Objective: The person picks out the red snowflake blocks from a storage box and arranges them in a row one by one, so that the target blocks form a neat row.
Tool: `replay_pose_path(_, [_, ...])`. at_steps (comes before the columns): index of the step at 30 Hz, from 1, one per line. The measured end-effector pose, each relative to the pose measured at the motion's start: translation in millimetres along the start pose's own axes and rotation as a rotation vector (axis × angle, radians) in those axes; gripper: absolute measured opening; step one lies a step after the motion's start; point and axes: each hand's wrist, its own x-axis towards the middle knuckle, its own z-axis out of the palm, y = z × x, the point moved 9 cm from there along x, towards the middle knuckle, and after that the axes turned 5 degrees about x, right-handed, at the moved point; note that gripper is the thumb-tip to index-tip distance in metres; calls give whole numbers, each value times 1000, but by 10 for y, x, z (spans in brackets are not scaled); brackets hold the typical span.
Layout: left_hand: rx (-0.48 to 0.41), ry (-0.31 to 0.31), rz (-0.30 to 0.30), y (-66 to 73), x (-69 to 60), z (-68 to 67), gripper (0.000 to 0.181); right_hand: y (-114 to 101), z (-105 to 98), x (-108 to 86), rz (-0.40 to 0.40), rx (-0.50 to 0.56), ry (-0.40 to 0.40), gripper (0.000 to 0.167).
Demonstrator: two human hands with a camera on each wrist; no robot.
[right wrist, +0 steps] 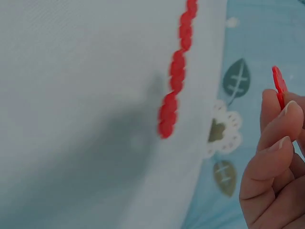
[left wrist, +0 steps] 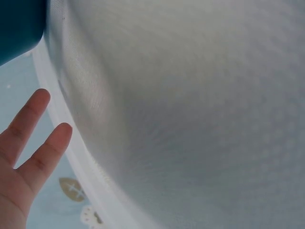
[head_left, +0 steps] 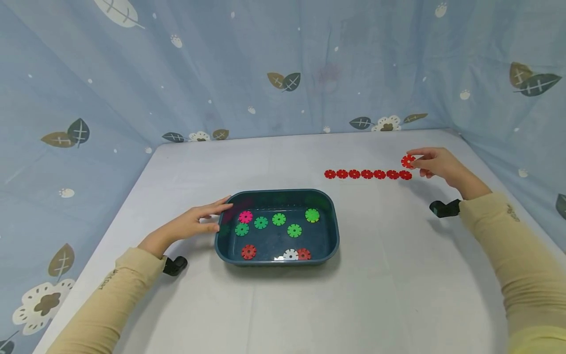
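Note:
My right hand (head_left: 441,163) pinches a red snowflake disc (head_left: 408,161) between thumb and fingers, raised above the right end of a row of red snowflake discs (head_left: 367,174). In the right wrist view the held disc (right wrist: 279,80) appears edge-on at the fingertips, off to the side of the row (right wrist: 177,71). My left hand (head_left: 191,223) is at the left rim of a dark teal tub (head_left: 276,263), its fingers fairly straight and touching the rim. In the left wrist view two spread fingers of the left hand (left wrist: 28,152) show near a corner of the tub (left wrist: 21,26).
Inside the tub lie several loose discs: green ones (head_left: 294,230), a pink one (head_left: 245,217), a white one (head_left: 290,254) and red ones (head_left: 248,252). A white cloth covers the table (head_left: 376,295). Blue patterned curtain (head_left: 221,73) borders its back and sides.

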Motion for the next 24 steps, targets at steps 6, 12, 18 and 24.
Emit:
replay_pose_path(6, [9, -1, -3, 6, 2, 0, 58, 236, -87, 40, 27, 26, 81, 51])
replay_pose_path(12, [12, -2, 0, 7, 3, 2, 58, 497, -149, 86, 105, 67, 150, 53])
replay_pose_path(18, [15, -3, 1, -3, 2, 5, 57, 614, -154, 98, 143, 64, 154, 51])
replay_pose_path(24, [15, -7, -6, -11, 0, 9, 57, 697, -144, 121, 160, 56, 133, 50])
